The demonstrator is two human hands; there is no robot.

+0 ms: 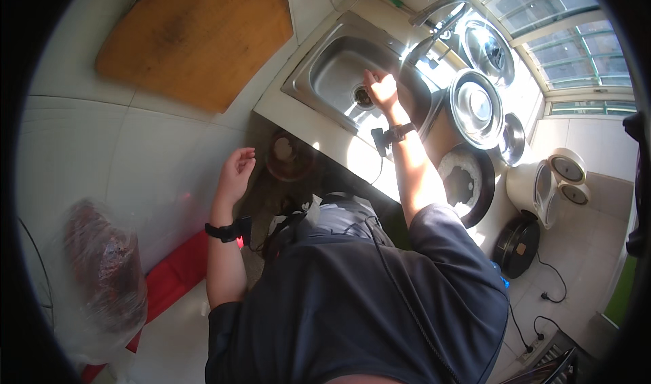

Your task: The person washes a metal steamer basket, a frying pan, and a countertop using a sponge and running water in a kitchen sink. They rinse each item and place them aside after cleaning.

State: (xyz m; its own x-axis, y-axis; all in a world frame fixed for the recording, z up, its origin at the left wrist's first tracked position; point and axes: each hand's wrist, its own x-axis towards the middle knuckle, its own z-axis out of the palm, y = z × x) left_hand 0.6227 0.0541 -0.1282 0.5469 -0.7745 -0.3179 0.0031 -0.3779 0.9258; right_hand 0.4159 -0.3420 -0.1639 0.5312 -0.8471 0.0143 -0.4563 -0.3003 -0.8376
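My right hand (380, 88) is over the stainless steel sink (325, 73), just beside the drain strainer (362, 96). Its fingers are curled, and whether something small is between them cannot be told. A curved metal faucet (432, 20) stands on the sink's far side. My left hand (237, 174) hangs in the air left of the counter edge, fingers loosely bent and apart, holding nothing. Each wrist wears a black strap with a small device.
A wooden board (198, 38) hangs on the tiled wall. Metal lids, a steel basin (476, 108) and a dark pan (486, 185) stand right of the sink. A plastic-wrapped bundle (109, 272) is at the left, a clay-coloured pot (290, 155) below the counter.
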